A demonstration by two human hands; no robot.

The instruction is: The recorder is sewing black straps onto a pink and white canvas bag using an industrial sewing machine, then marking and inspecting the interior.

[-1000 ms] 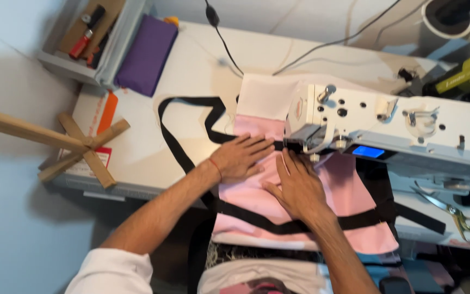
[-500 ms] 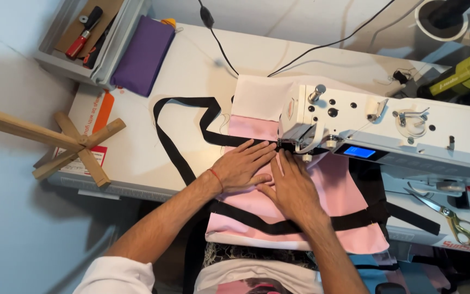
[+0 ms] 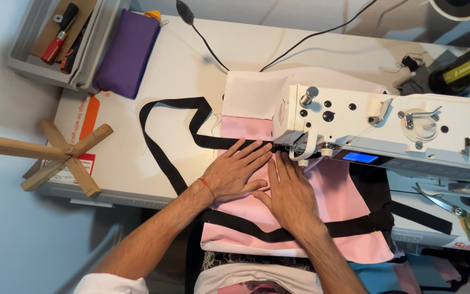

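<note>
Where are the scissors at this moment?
In the head view, the scissors lie at the far right on the table, just below the white sewing machine, right of the pink fabric.

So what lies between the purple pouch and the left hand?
In the head view, bare white tabletop, then the looped black strap, lie between the purple pouch and the left hand.

Ahead of hands: the white sewing machine [image 3: 387, 128] is blocking the way, its head overhanging the pink fabric [image 3: 338, 204].
Left: bare tabletop [image 3: 121, 147] is lying open, crossed by black strap [image 3: 164, 130].
Right: scissors [image 3: 461, 215] are lying near the table edge.
</note>
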